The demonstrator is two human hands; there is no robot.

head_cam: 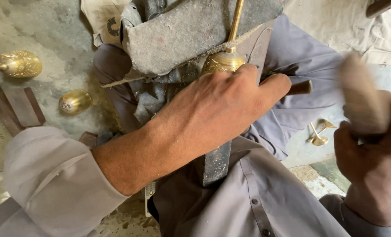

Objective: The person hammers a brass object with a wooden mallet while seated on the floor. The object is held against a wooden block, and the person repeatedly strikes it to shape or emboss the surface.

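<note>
Here, the left hand (pixel 224 107) clamps an engraved brass goblet (pixel 224 61) against a grey block (pixel 186 33) while the right hand (pixel 373 149) grips a blurred wooden mallet (pixel 362 101); steady bracing likely keeps strikes true.

Small metalworking workshop, floor-level setup. Evidence: rough dusty concrete floor (pixel 50 30); embossed brass goblet cup (pixel 20 64) and a plain brass cup (pixel 75 101) lying loose on it; small brass stems (pixel 319 134) beside the leg; worn stone block (pixel 191 30) and dark iron stake (pixel 216 162) as work support; wood offcuts (pixel 22 105).
</note>
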